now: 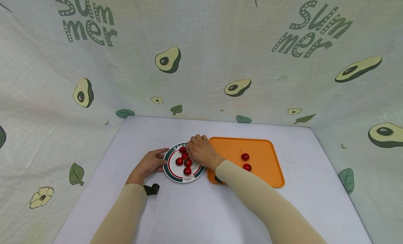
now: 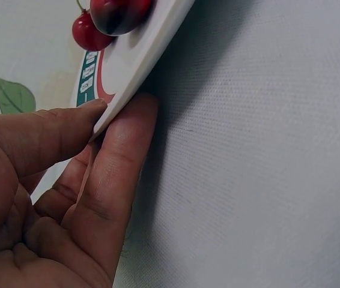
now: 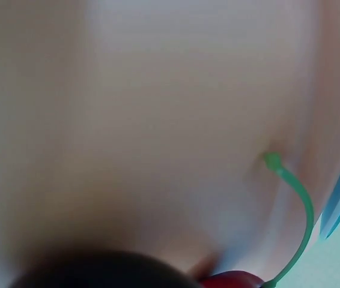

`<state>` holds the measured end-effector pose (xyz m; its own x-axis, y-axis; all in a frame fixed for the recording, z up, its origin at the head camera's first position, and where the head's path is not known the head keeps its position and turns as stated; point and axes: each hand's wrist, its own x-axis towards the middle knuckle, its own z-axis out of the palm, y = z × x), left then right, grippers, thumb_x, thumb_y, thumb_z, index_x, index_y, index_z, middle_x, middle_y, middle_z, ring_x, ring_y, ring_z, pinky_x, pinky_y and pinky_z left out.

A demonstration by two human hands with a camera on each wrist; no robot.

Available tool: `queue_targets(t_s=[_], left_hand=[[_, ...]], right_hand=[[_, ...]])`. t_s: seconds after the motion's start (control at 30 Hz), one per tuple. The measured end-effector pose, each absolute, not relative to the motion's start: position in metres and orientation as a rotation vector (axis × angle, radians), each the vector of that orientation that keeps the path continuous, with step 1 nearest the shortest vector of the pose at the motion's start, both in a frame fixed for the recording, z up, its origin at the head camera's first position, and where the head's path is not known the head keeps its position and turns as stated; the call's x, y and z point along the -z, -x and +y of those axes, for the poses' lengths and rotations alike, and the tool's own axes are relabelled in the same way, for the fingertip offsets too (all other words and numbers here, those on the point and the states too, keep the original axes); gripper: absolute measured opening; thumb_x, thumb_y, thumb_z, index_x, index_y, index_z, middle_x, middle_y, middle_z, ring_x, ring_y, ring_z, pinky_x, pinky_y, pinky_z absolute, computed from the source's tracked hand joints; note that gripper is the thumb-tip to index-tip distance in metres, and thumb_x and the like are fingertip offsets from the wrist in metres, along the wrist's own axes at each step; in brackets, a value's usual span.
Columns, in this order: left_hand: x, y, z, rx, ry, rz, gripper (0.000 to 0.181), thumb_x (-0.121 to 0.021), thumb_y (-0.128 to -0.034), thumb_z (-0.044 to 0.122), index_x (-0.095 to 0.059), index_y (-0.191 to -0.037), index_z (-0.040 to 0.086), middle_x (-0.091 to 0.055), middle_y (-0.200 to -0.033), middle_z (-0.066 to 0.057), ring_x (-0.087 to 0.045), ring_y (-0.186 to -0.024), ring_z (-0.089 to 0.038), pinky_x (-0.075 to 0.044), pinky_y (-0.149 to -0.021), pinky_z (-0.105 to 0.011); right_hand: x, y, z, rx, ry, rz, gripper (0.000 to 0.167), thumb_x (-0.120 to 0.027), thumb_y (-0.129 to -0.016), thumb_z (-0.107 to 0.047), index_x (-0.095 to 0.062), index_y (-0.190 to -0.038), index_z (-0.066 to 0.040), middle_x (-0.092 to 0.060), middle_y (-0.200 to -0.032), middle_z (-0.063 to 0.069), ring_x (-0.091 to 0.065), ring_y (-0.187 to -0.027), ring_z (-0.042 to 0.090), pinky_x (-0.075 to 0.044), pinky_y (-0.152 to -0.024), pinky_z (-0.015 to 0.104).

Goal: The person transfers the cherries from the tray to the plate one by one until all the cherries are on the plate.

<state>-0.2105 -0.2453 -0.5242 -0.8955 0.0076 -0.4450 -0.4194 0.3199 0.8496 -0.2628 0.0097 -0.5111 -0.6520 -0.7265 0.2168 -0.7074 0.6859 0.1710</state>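
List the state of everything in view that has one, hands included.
Plate: face up, loaded, gripped at its rim.
Cherries on the plate: close together, at least five visible.
Tray: face up, partly hidden by the right sleeve.
Cherries on the tray: two visible, apart, farther one with stem.
Left hand: pinches the plate's rim.
Right hand: over the plate's edge, fingers curled; grip hidden.

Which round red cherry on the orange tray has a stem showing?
The red cherry farther from the right beige sleeve; its thin stem shows, none on the nearer cherry.
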Motion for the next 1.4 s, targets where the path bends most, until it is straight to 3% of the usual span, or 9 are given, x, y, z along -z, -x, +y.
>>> queue_targets(t_s=[0.83,1.4], left_hand=[[0.52,0.208,-0.244,-1.583,0.379,2.228,0.066,-0.068,-0.0985,-0.001,-0.048,-0.159,0.018,-0.056,-0.133,-0.019,-0.067,-0.089,-0.019,-0.065,-0.075,-0.031],[0.516,0.206,-0.241,-1.555,0.389,2.245,0.066,-0.067,-0.0992,-0.001,-0.048,-0.159,0.018,-0.056,-0.131,-0.019,-0.065,-0.088,-0.02,-0.064,-0.075,-0.03]], right_hand=[[0.504,0.25,0.063,-0.006,-1.085,-2.703,0.049,-0.065,-0.104,-0.039,-0.06,-0.141,-0.008,-0.059,-0.137,0.011,-0.051,-0.126,0.031,-0.045,-0.11,0.048],[0.501,0.242,0.156,-0.003,-1.012,-2.71,0.049,-0.067,-0.103,-0.035,-0.061,-0.141,-0.005,-0.058,-0.141,0.015,-0.052,-0.129,0.036,-0.048,-0.111,0.053]])
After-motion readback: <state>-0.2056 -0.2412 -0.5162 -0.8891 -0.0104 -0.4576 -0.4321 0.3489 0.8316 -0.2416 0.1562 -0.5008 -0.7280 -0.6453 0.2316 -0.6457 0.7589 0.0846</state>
